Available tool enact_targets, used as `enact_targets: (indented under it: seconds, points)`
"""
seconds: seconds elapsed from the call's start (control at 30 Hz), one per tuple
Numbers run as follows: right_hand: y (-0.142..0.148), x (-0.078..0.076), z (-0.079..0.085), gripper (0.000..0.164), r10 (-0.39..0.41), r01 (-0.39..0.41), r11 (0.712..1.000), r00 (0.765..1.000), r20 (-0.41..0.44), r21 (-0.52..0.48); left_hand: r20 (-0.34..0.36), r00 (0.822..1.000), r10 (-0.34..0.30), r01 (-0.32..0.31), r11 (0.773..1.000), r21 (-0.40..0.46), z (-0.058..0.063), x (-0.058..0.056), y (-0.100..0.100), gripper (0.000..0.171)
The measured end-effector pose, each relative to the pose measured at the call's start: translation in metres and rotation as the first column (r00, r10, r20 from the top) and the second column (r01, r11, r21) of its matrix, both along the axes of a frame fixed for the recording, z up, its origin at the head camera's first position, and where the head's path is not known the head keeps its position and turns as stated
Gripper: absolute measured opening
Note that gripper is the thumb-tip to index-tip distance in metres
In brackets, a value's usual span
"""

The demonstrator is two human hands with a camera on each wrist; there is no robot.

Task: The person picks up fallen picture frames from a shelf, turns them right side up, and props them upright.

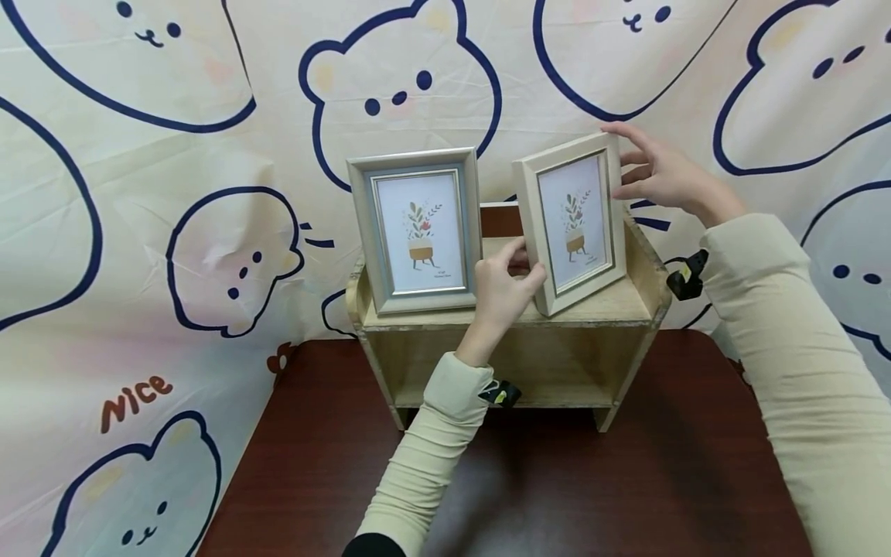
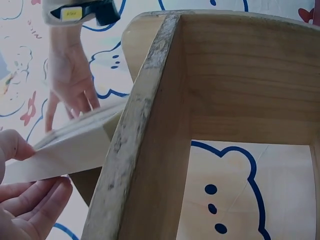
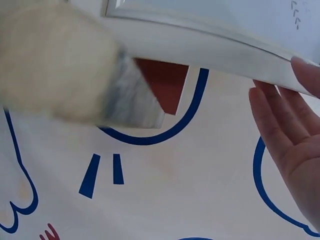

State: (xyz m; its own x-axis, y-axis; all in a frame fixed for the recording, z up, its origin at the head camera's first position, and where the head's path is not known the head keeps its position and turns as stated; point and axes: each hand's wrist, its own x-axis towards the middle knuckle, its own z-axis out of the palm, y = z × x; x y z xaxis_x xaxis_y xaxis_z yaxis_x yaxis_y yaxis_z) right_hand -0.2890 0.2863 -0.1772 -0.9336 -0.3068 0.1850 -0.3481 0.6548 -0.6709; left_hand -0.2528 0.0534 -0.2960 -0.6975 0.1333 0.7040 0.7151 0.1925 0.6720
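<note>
A cream picture frame (image 1: 550, 224) with a potted-plant print stands on the right of a small wooden shelf (image 1: 629, 303), turned at an angle toward the left. My left hand (image 1: 503, 288) pinches its lower left edge; in the left wrist view the thumb (image 2: 17, 144) lies on one side of the pale frame edge (image 2: 65, 155) and the fingers on the other. At the upper right edge my right hand (image 1: 671, 176) holds the same frame. Its fingers and thumb straddle that edge in the right wrist view, where the hand (image 3: 292, 140) is partly cut off.
A grey-blue and silver picture frame (image 1: 362, 232) with a similar print leans upright on the shelf's left half. Under the top board is an open compartment (image 1: 557, 363). The shelf stands on a dark red-brown table (image 1: 557, 487), against a bear-printed cloth (image 1: 209, 155).
</note>
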Motion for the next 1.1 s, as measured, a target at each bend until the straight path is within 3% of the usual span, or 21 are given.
enact_targets:
  seconds: [0.13,0.37,0.6,0.77,0.93,1.1]
  points:
    - [0.006,0.003,-0.005,0.079,-0.028,0.028,1.0,0.998,-0.059,0.0,0.006,1.0,0.022,-0.022,1.0,0.007,0.0,-0.002,-0.002,0.031]
    - [0.014,0.011,-0.015,0.081,-0.048,0.042,0.998,0.992,-0.116,-0.055,-0.052,0.994,0.094,-0.095,0.995,-0.019,-0.002,-0.004,-0.001,0.029]
    - [0.017,0.022,-0.025,0.083,-0.094,0.073,0.988,0.983,-0.156,-0.136,-0.113,0.972,0.207,-0.216,0.973,-0.08,-0.004,-0.008,0.0,0.029]
    - [0.015,0.027,-0.032,0.082,-0.141,0.106,0.976,0.973,-0.182,-0.188,-0.135,0.958,0.251,-0.266,0.958,-0.104,-0.003,-0.012,0.001,0.029]
    - [0.013,0.028,-0.037,0.08,-0.182,0.135,0.963,0.964,-0.193,-0.235,-0.142,0.956,0.257,-0.275,0.954,-0.121,-0.003,-0.013,0.0,0.03]
    - [0.011,0.041,-0.047,0.075,-0.226,0.148,0.934,0.95,-0.216,-0.325,-0.192,0.965,0.179,-0.2,0.975,-0.096,-0.008,0.0,-0.006,0.038]
